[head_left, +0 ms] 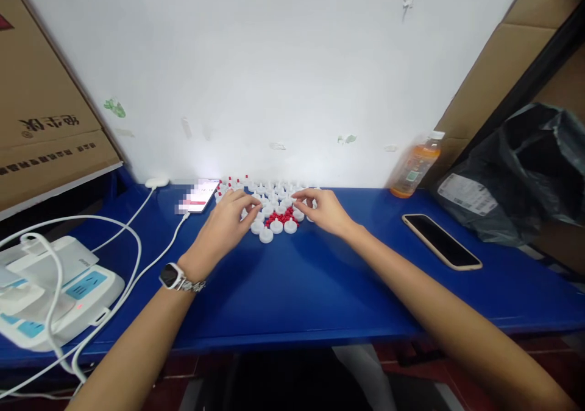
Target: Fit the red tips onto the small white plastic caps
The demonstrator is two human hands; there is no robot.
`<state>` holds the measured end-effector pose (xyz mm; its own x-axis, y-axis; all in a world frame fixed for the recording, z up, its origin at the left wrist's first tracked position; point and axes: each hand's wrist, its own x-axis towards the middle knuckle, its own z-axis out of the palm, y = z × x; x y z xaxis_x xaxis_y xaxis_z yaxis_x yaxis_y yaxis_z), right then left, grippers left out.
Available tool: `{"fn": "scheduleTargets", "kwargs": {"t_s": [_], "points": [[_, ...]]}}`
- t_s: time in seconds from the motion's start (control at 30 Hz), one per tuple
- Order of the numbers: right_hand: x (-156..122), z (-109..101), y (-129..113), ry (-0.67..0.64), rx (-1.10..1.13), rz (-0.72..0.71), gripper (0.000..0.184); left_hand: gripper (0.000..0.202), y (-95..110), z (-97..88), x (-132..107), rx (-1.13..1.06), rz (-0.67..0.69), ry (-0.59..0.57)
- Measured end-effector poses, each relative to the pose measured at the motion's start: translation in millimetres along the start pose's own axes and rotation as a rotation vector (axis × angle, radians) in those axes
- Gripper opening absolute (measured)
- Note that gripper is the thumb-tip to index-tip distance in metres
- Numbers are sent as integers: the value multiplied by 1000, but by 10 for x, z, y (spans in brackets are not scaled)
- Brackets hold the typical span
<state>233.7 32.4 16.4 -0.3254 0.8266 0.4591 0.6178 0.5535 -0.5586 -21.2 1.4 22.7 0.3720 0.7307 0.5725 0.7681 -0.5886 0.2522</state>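
Several white round nozzle caps [265, 235] lie in a cluster on the blue table, toward the wall. Small red tips [280, 217] are heaped among them, and some caps at the back left carry a red tip [247, 176]. My left hand [231, 217] is at the left side of the cluster, thumb and forefinger brought together. From the right, my right hand [323, 209] reaches over the caps in a similar pinch. Whatever small piece either hand pinches is too small to make out against the white caps. The left wrist wears a watch [170, 275].
A lit phone [201, 196] on a cable lies left of the caps. A white power strip [86, 289] with looping cables occupies the left. On the right are an orange drink bottle [415, 166], a dark phone [441, 242] and a grey plastic bag [491, 182]. A white wall [283, 82] stands behind.
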Motion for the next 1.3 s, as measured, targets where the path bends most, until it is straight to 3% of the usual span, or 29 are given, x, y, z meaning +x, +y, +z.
{"fn": "scheduleTargets", "kwargs": {"t_s": [0.13, 0.23, 0.53, 0.7, 0.8, 0.9, 1.03, 1.13, 1.2, 1.3], "points": [[137, 92, -87, -29, -23, -49, 19, 21, -236, -216, -213, -2, -136, 71], [332, 294, -185, -80, -23, -126, 16, 21, -387, -267, -322, 13, -254, 68], [975, 1185, -689, -333, -150, -253, 20, 16, -671, -158, -532, 105, -458, 113], [1098, 1402, -807, -334, -64, -253, 4, 19, -677, -111, -564, 118, -482, 87], [1042, 1303, -856, -288, 162, -177, 4, 31, -591, -99, -542, 130, -427, 152], [872, 1056, -896, -273, 352, -107, 10, 33, -462, -84, -494, 4, -335, 138], [550, 681, -889, -195, 275, -167, 20, 30, -215, -71, -371, -151, -221, 36], [362, 493, -805, -131, 199, -183, 28, 29, -28, -77, -208, -87, -72, -34], [300, 409, -692, -80, 216, -139, 32, 29, 41, -90, -83, 16, 60, -69], [277, 284, -448, 31, 272, 53, 38, 30, 9, -119, 49, 134, 175, -64]]}}
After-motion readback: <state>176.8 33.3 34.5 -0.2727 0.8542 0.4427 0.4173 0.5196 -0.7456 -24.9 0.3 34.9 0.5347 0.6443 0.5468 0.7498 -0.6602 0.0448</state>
